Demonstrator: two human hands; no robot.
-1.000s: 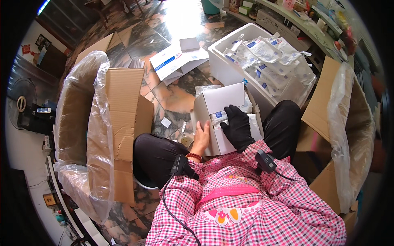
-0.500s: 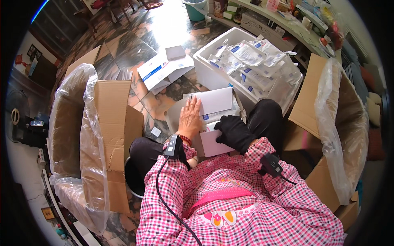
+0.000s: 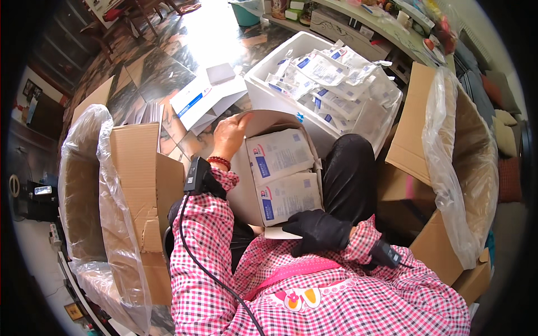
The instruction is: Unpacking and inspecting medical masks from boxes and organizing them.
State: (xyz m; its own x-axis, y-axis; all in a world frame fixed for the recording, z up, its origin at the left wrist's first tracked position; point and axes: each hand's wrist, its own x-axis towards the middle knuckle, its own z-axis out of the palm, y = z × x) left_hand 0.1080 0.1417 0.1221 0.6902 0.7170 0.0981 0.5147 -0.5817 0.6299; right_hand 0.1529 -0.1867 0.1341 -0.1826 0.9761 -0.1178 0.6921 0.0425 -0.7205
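A small carton (image 3: 235, 193) rests between my knees, open at the top. Two white printed packets (image 3: 280, 154) with blue panels lie flat inside it, one beyond the other. My bare left hand (image 3: 228, 136), with red beads at the wrist, is closed on the raised far flap (image 3: 268, 119) at the carton's left corner. In a black glove, my right hand (image 3: 318, 231) is closed at the near edge, gripping the white near flap (image 3: 280, 233); its fingertips are partly hidden.
A white foam box (image 3: 255, 92) full of similar packets stands beyond the carton. White folded cartons (image 3: 207, 98) lie on the tiled floor. Large plastic-lined cardboard boxes stand at my left (image 3: 134, 179) and right (image 3: 412, 134). A teal bin (image 3: 245, 15) is at the far side.
The carton's flaps have swung open, uncovering the packets. My left hand has moved left to the far flap's corner. My right hand has come nearer to my body.
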